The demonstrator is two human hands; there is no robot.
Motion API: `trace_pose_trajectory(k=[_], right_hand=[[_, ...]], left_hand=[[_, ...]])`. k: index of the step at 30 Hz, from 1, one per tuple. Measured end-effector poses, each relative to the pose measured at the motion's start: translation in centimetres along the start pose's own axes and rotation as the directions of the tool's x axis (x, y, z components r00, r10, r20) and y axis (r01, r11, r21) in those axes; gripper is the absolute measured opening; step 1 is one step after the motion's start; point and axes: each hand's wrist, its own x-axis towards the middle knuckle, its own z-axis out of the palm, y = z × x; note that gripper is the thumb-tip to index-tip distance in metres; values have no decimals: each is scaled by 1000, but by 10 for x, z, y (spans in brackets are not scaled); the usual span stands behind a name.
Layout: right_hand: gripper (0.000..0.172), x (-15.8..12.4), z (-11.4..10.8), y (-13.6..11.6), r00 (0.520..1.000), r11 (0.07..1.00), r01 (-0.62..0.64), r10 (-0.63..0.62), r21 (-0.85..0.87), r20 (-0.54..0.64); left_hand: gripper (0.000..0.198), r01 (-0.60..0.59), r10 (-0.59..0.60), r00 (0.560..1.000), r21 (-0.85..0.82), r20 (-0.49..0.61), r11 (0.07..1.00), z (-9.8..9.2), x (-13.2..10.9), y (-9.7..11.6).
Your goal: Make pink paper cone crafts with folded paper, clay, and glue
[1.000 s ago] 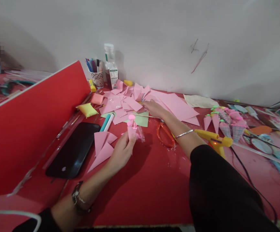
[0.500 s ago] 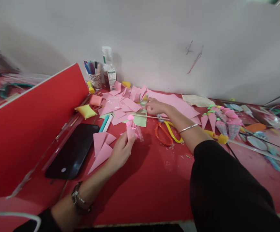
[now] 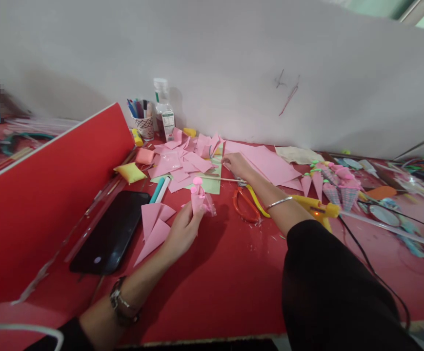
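My left hand [image 3: 184,229] is closed around a small pink paper cone [image 3: 197,199] with pink clay balls at its top. A crumpled clear plastic packet [image 3: 210,205] sticks out beside the cone. My right hand [image 3: 236,165] reaches over a light green sheet [image 3: 212,185], its fingers bent and drawn together at the edge of the pink paper scraps [image 3: 182,161]. Whatever is between those fingertips is hidden. Just below that hand lie a thin wooden stick [image 3: 219,179] and scissors with red and yellow handles [image 3: 246,204].
A black phone [image 3: 111,231] and several pink paper cut-outs [image 3: 155,229] lie at left, by a red board [image 3: 58,195]. Finished-looking cones [image 3: 343,187] are grouped at right, behind a yellow glue gun [image 3: 317,208] with its cord. A bottle [image 3: 165,114] and pen cup [image 3: 145,126] stand behind.
My right hand has shifted slightly, its fingers now pointing more to the left. The left hand keeps the cone nearly in place. The view has tilted a little, showing more of the glue gun.
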Motion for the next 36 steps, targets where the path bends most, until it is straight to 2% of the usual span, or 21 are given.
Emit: trace_pose_trajectory(k=[7,13,18,20,21,23,26,30,33,36], right_hand=[[25,-11,3,-17,997,993,1,8,117,-75],[21,-35,-8,-42,995,961,49,-25,274,-93],[24,-71,-25,-70,993,892,86,-42,444,-107],[18,-87,-29,-78,993,801,106,-56,589,-103],[14,-94,-30,-80,992,789,114,-61,604,-108],[11,-106,-26,-83,993,793,105,-46,600,-112],[13,-117,-15,-81,992,845,29,41,534,-119],[17,-121,-1,-79,998,861,-27,54,507,-38],[14,-122,3,-82,999,821,-23,43,571,-21],[13,-122,6,-87,989,698,-87,144,711,-21]], left_hand=[[28,12,-12,1000,-36,-1,999,1,0,2],[29,8,-8,1000,-89,1,996,0,-3,8],[31,-8,10,1000,-93,26,996,-3,-6,16],[31,-29,34,999,-106,37,994,-3,-6,18],[31,-35,40,998,-113,41,993,-4,-6,19],[29,-32,37,999,-130,38,991,-4,-6,20],[25,-27,24,999,-143,-23,989,-6,-4,19],[23,31,-42,996,-125,-79,992,-6,1,16],[24,109,-119,991,-132,-64,985,-5,3,14],[27,132,-139,989,-126,-50,983,-4,3,11]])
